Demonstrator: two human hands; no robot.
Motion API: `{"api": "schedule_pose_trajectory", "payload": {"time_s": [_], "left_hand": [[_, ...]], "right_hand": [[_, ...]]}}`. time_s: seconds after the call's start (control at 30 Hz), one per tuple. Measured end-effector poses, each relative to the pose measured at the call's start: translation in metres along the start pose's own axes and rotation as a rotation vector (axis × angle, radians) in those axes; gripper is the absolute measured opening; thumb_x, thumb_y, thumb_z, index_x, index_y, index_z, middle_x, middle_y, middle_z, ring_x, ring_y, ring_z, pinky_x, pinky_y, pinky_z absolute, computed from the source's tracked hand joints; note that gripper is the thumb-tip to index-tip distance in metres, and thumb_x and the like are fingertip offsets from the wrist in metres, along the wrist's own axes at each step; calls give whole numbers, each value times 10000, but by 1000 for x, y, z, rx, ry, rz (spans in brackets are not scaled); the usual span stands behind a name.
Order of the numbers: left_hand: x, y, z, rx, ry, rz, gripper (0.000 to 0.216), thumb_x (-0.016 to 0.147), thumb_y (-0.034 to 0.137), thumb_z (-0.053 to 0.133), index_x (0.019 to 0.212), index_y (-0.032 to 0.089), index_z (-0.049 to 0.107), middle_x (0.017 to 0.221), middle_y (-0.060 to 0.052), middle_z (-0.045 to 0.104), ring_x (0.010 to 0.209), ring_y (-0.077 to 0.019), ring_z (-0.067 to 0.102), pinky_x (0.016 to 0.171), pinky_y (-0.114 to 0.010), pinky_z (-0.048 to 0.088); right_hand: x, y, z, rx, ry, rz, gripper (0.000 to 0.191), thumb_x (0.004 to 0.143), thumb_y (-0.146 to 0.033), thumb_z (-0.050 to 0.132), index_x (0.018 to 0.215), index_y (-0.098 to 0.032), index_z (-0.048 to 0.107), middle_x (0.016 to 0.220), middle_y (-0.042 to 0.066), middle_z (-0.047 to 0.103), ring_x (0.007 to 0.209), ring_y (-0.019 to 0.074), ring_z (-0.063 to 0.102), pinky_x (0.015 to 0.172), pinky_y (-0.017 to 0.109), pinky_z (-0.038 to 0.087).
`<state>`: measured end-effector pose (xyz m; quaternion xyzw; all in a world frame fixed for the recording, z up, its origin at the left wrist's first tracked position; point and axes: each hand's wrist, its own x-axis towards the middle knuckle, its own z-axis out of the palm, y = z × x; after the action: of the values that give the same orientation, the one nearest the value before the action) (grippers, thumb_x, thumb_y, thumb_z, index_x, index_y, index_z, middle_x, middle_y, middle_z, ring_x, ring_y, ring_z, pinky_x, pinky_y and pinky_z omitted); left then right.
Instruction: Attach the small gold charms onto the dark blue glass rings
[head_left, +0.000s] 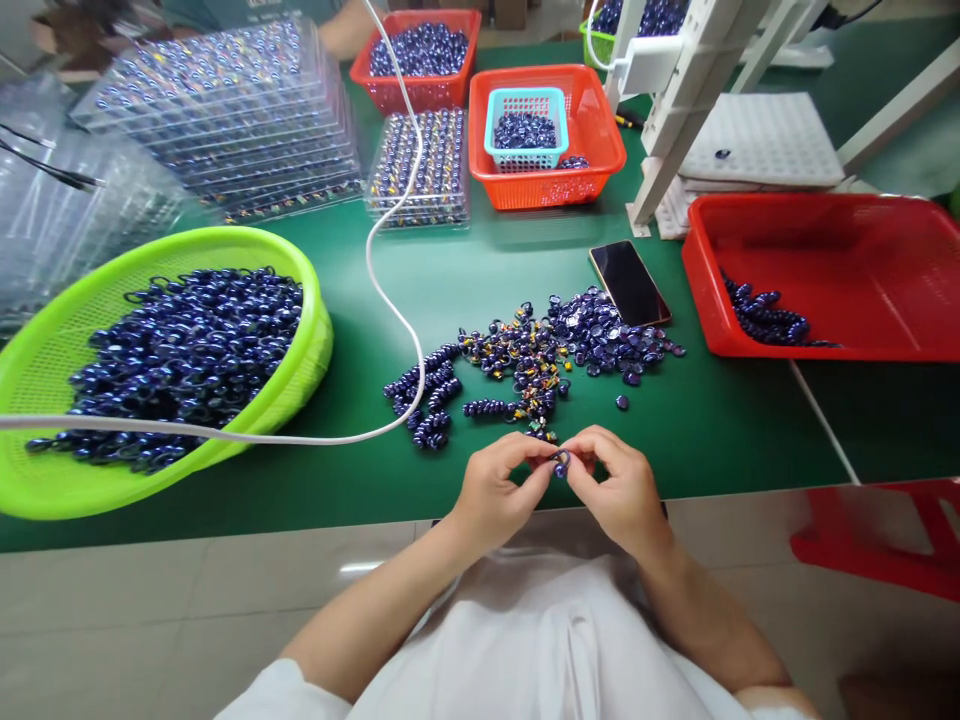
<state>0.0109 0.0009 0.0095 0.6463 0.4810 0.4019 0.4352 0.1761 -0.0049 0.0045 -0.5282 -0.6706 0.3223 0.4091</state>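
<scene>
At the table's front edge, my left hand (496,488) and my right hand (619,490) meet, fingertips pinched together. Between them is a small glossy dark-blue ring-shaped piece (561,463), partly covered by the fingers. Just beyond lies a pile of small parts with yellow and orange bits (525,365). Loose dark-blue caps (600,335) are heaped to its right, and one cap (622,402) lies apart. Strings of stacked dark-blue pieces (431,395) rest on the left side of the pile.
A green basket (319,340) full of dark-blue pieces stands left, crossed by a white cable (390,300). Stacked clear trays (285,140) and red baskets (547,190) are behind. A phone (628,283) touches the caps. A red bin (840,230) and white metal frame (679,110) stand right.
</scene>
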Motion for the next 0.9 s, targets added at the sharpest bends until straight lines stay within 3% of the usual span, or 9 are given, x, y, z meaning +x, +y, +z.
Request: {"api": "schedule_pose_trajectory", "payload": {"time_s": [0.1,0.23,0.33,0.4,0.47,0.6,0.73,0.9], "left_hand": [[2,-1,1,34,-37,-24,107,828,138,648,870,155,745,785,-72,739,711,-172,667,666,-264,511],[2,-1,3,1,-80,-100,78,818,177,673,857,164,740,773,-59,745,699,-173,673,658,-265,515],[3,-2,5,-94,-45,-183,88,810,212,695,864,158,738,812,-71,754,738,-185,687,716,-286,544],[5,-3,5,-161,-13,-234,107,801,234,711,865,153,741,828,-77,757,754,-189,688,733,-292,553],[7,-2,3,-227,15,-274,123,790,248,726,864,152,747,829,-75,758,749,-183,685,716,-282,556],[13,0,-1,-396,74,-372,163,755,280,767,854,152,753,808,-55,749,680,-148,660,650,-251,553],[17,-5,-6,-591,127,-443,210,691,289,823,841,153,766,770,-32,735,634,-116,627,607,-224,542],[16,-13,-7,-677,153,-476,217,676,270,842,856,162,790,792,-36,748,609,-96,614,615,-217,534]], "right_hand": [[0,5,-5,-22,-67,7,114,856,-109,560,810,-193,621,734,-7,598,646,120,568,598,235,458],[6,17,-31,-52,-255,-79,108,893,-146,570,863,-206,654,815,15,647,753,146,620,689,259,499],[17,34,-54,-234,-57,-65,126,922,-226,586,1002,-220,682,961,52,670,853,183,643,719,290,514],[24,48,-63,-368,19,-35,180,941,-240,562,1084,-223,669,1020,63,656,791,176,637,742,318,521],[30,60,-66,-482,14,-63,204,942,-239,550,1111,-215,661,1016,78,647,775,190,634,739,340,523],[35,69,-63,-588,-13,-97,104,920,-226,569,974,-202,655,922,82,633,848,234,625,736,351,514],[29,57,-56,-492,-54,-82,60,916,-217,589,894,-211,645,861,54,632,819,216,620,738,342,507],[12,29,-32,-33,-15,-11,81,909,-247,635,941,-228,707,893,39,691,801,176,668,718,297,556]]}}
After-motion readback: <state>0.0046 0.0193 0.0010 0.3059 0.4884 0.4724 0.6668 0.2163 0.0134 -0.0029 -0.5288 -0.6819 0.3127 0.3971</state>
